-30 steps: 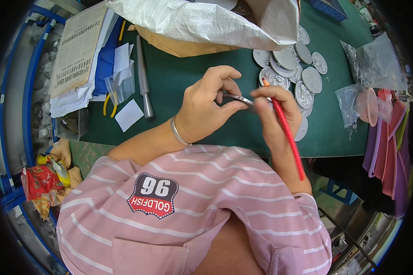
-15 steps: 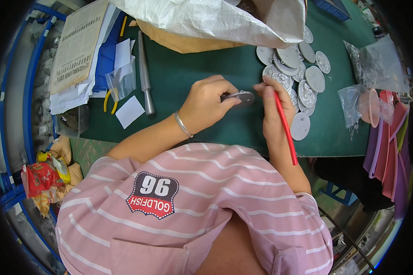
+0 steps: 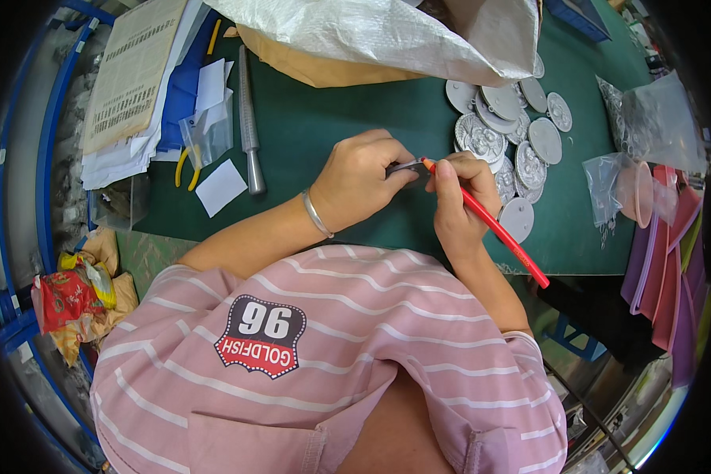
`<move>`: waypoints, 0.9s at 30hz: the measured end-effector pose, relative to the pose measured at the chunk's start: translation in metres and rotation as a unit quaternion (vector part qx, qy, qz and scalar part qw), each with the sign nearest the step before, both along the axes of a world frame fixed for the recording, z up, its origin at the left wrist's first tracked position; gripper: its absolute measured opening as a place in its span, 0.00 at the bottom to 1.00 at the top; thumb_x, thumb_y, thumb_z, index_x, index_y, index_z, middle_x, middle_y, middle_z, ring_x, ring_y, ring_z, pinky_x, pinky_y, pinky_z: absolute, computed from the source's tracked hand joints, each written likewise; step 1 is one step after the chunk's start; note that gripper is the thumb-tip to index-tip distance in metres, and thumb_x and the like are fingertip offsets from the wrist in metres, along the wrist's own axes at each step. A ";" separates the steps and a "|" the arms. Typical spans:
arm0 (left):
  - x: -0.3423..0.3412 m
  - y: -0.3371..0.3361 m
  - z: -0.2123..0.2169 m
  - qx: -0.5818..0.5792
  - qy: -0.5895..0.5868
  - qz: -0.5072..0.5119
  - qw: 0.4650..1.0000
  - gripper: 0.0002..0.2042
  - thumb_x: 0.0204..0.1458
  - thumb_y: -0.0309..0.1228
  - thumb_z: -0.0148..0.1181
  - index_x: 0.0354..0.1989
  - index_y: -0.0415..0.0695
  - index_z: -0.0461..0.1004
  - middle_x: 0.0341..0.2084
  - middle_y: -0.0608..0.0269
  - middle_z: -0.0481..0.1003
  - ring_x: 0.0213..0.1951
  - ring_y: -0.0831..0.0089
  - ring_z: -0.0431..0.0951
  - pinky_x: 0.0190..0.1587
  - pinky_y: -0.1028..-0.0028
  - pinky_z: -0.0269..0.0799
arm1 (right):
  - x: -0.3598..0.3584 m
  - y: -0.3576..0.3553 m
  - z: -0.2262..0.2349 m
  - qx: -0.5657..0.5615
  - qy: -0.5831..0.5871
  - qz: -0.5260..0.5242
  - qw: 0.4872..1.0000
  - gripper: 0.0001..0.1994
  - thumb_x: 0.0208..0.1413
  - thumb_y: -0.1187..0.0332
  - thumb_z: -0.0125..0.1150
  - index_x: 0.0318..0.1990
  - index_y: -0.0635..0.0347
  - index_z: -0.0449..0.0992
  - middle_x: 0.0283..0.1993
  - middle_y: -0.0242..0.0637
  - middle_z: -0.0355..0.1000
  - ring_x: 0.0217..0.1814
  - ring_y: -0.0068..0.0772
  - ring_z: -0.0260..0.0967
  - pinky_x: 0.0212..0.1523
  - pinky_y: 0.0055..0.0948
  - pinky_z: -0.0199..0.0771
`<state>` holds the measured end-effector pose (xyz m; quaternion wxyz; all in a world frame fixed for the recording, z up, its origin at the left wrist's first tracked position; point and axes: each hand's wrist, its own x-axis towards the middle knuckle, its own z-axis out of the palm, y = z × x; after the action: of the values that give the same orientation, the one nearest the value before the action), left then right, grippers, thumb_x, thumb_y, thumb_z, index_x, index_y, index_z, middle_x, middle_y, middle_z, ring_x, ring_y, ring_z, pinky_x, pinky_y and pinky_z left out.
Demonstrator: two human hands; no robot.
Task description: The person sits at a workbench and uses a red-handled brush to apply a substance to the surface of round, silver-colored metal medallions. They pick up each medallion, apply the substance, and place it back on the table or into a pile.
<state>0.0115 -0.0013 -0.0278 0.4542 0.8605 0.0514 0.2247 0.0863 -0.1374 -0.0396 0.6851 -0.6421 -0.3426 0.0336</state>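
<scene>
- Left hand (image 3: 361, 180) fingers pinch a small grey metal piece (image 3: 407, 167) by its edges; it looks stiff, light and likely slippery.
- Right hand (image 3: 460, 204) fingers clamp the red pencil (image 3: 494, 229) near its tip.

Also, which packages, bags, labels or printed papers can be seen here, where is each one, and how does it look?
Woven sack: top centre, white-grey, crumpled, over a tan bag.
Printed sheet: top left, cream, dense dark text, on a paper stack.
Small clear bag: beside the stack, transparent.
Blank white card: on the green mat, rectangular.
Clear plastic bags: right edge, crinkled.
Snack wrappers: lower left, red and yellow.
Shirt patch: shield-shaped, red and black.
</scene>
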 end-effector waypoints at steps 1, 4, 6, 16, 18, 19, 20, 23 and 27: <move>0.000 0.000 -0.001 0.000 -0.006 0.001 1.000 0.05 0.38 0.22 0.64 0.23 0.36 0.75 0.18 0.59 0.71 0.18 0.74 0.71 0.21 0.78 0.66 | 0.001 0.001 -0.001 -0.012 -0.013 0.001 1.000 0.04 0.51 0.77 0.56 0.26 0.65 0.68 0.21 0.35 0.67 0.20 0.19 0.62 0.20 0.18 0.60; 0.000 0.000 -0.002 -0.001 -0.019 0.005 1.000 0.05 0.38 0.22 0.64 0.23 0.36 0.75 0.18 0.59 0.71 0.18 0.74 0.71 0.21 0.78 0.66 | 0.004 0.003 -0.003 -0.045 -0.071 0.001 0.996 0.05 0.51 0.77 0.56 0.26 0.65 0.68 0.21 0.36 0.66 0.20 0.19 0.62 0.20 0.18 0.61; 0.001 0.000 -0.004 -0.005 -0.025 0.010 1.000 0.05 0.38 0.22 0.64 0.23 0.36 0.75 0.18 0.59 0.71 0.18 0.74 0.71 0.21 0.78 0.66 | 0.004 0.002 -0.004 -0.034 -0.052 0.014 0.998 0.05 0.51 0.77 0.56 0.26 0.65 0.67 0.21 0.36 0.66 0.20 0.19 0.62 0.20 0.18 0.61; 0.000 0.001 -0.002 -0.005 -0.012 0.002 1.000 0.05 0.35 0.20 0.65 0.23 0.37 0.75 0.19 0.59 0.72 0.20 0.72 0.73 0.23 0.77 0.68 | 0.007 -0.006 -0.007 0.014 0.075 0.022 0.997 0.05 0.55 0.75 0.51 0.28 0.64 0.66 0.22 0.36 0.66 0.21 0.20 0.62 0.25 0.19 0.63; -0.004 0.002 -0.003 0.013 -0.032 -0.021 0.999 0.06 0.34 0.19 0.66 0.22 0.38 0.75 0.20 0.59 0.73 0.22 0.70 0.74 0.25 0.76 0.69 | 0.011 -0.006 -0.003 0.095 0.136 -0.007 0.986 0.07 0.58 0.69 0.48 0.31 0.64 0.67 0.22 0.35 0.67 0.22 0.21 0.63 0.27 0.21 0.66; -0.004 0.002 -0.001 0.020 -0.082 -0.021 0.996 0.07 0.33 0.19 0.66 0.22 0.38 0.75 0.20 0.59 0.73 0.23 0.69 0.74 0.26 0.75 0.69 | 0.016 -0.011 0.001 0.049 0.161 -0.034 0.985 0.09 0.59 0.67 0.48 0.32 0.64 0.67 0.22 0.35 0.67 0.23 0.21 0.63 0.27 0.21 0.66; -0.004 0.002 0.000 0.026 -0.132 -0.021 0.991 0.08 0.32 0.18 0.66 0.23 0.39 0.75 0.21 0.60 0.74 0.24 0.68 0.74 0.28 0.75 0.70 | 0.021 -0.016 0.004 0.002 0.185 -0.061 0.981 0.10 0.59 0.65 0.48 0.34 0.64 0.67 0.23 0.34 0.67 0.23 0.21 0.64 0.28 0.20 0.66; -0.002 0.004 0.011 0.082 -0.247 -0.045 0.964 0.10 0.30 0.17 0.66 0.23 0.40 0.74 0.23 0.61 0.74 0.28 0.65 0.75 0.32 0.72 0.70 | 0.021 -0.013 0.015 -0.036 0.307 -0.013 0.951 0.12 0.58 0.62 0.50 0.35 0.63 0.67 0.25 0.32 0.68 0.22 0.18 0.63 0.26 0.18 0.64; -0.005 -0.002 0.022 0.106 -0.245 -0.001 0.964 0.15 0.28 0.14 0.64 0.29 0.41 0.73 0.26 0.60 0.73 0.31 0.62 0.73 0.34 0.70 0.70 | 0.023 -0.018 0.013 0.084 0.354 0.046 0.930 0.07 0.52 0.71 0.59 0.34 0.58 0.66 0.27 0.30 0.68 0.23 0.15 0.64 0.23 0.13 0.65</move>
<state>0.0065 -0.0031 -0.0055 0.3597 0.8223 -0.0861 0.4326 0.1098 -0.1553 -0.0270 0.8112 -0.5116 -0.1086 0.2618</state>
